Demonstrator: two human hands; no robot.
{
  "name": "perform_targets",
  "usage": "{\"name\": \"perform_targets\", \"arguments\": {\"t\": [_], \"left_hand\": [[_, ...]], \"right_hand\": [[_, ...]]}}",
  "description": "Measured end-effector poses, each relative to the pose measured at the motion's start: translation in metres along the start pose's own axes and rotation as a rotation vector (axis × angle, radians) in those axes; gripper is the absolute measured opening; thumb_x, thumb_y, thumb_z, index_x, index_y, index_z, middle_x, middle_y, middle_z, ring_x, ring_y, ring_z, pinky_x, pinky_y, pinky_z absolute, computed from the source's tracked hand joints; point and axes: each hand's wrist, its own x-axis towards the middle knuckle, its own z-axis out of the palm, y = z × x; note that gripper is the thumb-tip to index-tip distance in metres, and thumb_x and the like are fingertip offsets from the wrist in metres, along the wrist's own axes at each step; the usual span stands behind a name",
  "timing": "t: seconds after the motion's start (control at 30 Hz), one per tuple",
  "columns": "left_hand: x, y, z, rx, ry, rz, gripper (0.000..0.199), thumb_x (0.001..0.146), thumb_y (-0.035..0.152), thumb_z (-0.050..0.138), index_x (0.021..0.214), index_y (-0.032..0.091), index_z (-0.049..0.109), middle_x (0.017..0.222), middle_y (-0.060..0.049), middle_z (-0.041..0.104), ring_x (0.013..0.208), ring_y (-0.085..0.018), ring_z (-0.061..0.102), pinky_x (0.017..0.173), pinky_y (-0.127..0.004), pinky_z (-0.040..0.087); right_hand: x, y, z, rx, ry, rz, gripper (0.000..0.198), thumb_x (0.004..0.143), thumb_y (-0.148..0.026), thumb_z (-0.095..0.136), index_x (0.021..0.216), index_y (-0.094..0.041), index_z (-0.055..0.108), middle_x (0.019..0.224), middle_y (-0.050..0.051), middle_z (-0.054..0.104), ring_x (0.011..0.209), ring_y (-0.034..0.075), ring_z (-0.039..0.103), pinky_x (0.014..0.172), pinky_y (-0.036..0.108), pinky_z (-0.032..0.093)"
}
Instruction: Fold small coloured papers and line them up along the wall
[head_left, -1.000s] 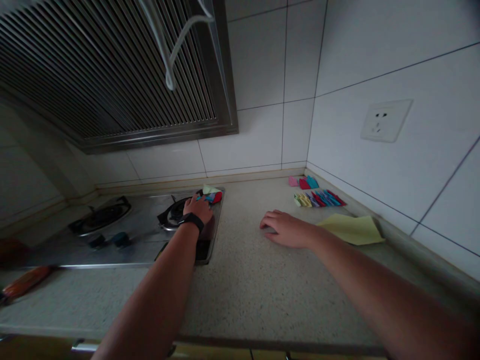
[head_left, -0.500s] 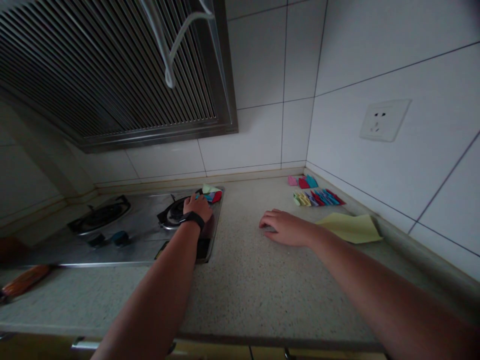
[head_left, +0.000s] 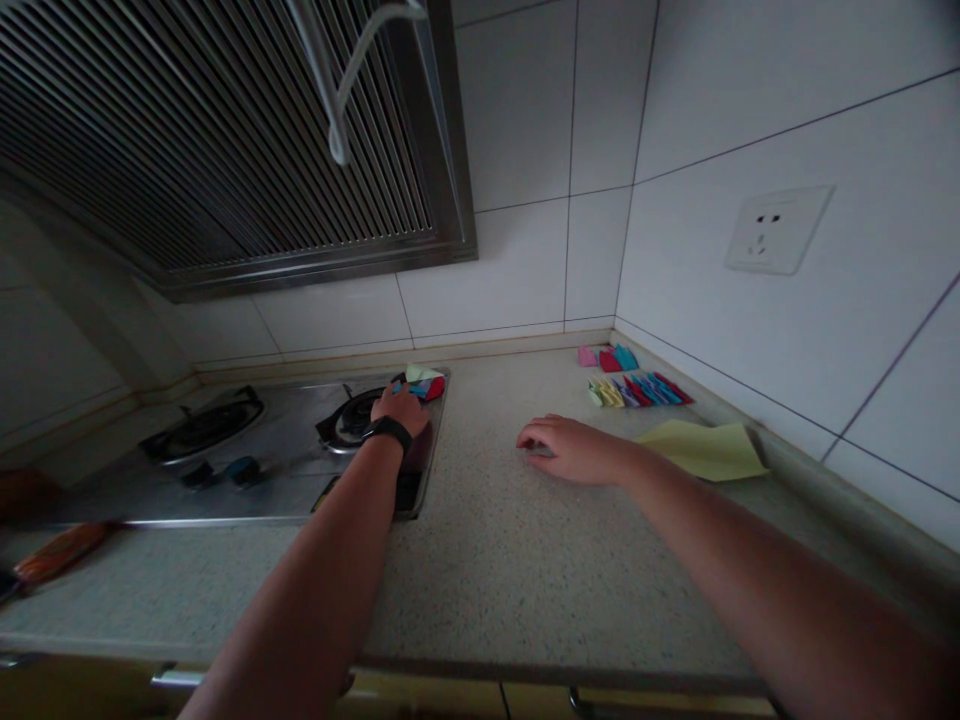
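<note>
My left hand (head_left: 401, 405), with a black band at the wrist, reaches over the right rear corner of the gas stove. Its fingertips are at a small pile of coloured folded paper pieces (head_left: 430, 386), pale green, blue and red. The hand hides part of the pile, and whether the fingers grip a piece does not show. My right hand (head_left: 566, 448) rests on the countertop (head_left: 480, 560), fingers loosely bent, thumb apart from them, nothing visible in it. Beyond it lies a row of folded coloured papers (head_left: 637, 390). A yellow paper sheet (head_left: 705, 450) lies beside my right forearm.
Pink, red and teal folded pieces (head_left: 607, 358) lie in the back corner. The gas stove (head_left: 292, 490) has two burners and two knobs. An orange packet (head_left: 64, 553) sits at the front left. A range hood (head_left: 315, 268) hangs above, with a white cable (head_left: 337, 130). A socket (head_left: 776, 230) is on the right wall.
The view has shifted slightly. Both hands stay at nearly the same places, the left at the paper pile and the right on the countertop. The papers look unmoved.
</note>
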Motion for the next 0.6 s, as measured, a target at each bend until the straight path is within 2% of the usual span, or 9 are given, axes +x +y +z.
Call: {"name": "perform_targets", "arguments": {"t": [0.07, 0.23, 0.43, 0.6], "left_hand": [[0.0008, -0.0005, 0.0011, -0.004, 0.006, -0.007, 0.037, 0.083, 0.038, 0.041, 0.097, 0.015, 0.066, 0.122, -0.013, 0.056, 0.121, -0.031, 0.04, 0.099, -0.043, 0.035], [0.0001, -0.0011, 0.001, -0.004, 0.033, -0.031, 0.036, 0.081, 0.039, 0.044, 0.098, 0.015, 0.065, 0.117, -0.014, 0.058, 0.115, -0.033, 0.046, 0.091, -0.044, 0.04], [0.0015, -0.0009, -0.0012, -0.001, 0.053, -0.044, 0.041, 0.079, 0.038, 0.047, 0.11, 0.014, 0.06, 0.103, -0.016, 0.064, 0.105, -0.03, 0.055, 0.089, -0.04, 0.042], [0.0031, -0.0025, -0.0024, -0.012, 0.043, -0.002, 0.041, 0.08, 0.039, 0.045, 0.107, 0.013, 0.062, 0.106, -0.018, 0.062, 0.105, -0.032, 0.056, 0.092, -0.043, 0.04]], "right_hand": [[0.0, 0.0015, 0.0011, 0.021, 0.007, 0.019, 0.023, 0.085, -0.027, 0.055, 0.105, -0.019, 0.062, 0.1, 0.007, 0.065, 0.094, 0.019, 0.056, 0.083, 0.03, 0.042], [-0.0002, 0.0026, 0.0016, 0.055, 0.003, 0.071, 0.024, 0.084, -0.027, 0.057, 0.106, -0.02, 0.063, 0.1, 0.008, 0.066, 0.091, 0.018, 0.058, 0.082, 0.029, 0.042], [0.0002, 0.0006, 0.0002, 0.043, 0.004, 0.047, 0.022, 0.083, -0.025, 0.057, 0.104, -0.02, 0.063, 0.1, 0.007, 0.066, 0.093, 0.019, 0.057, 0.083, 0.03, 0.042], [0.0008, 0.0031, 0.001, 0.085, -0.004, 0.07, 0.022, 0.083, -0.024, 0.057, 0.103, -0.019, 0.064, 0.098, 0.007, 0.067, 0.089, 0.018, 0.059, 0.081, 0.029, 0.043]]}}
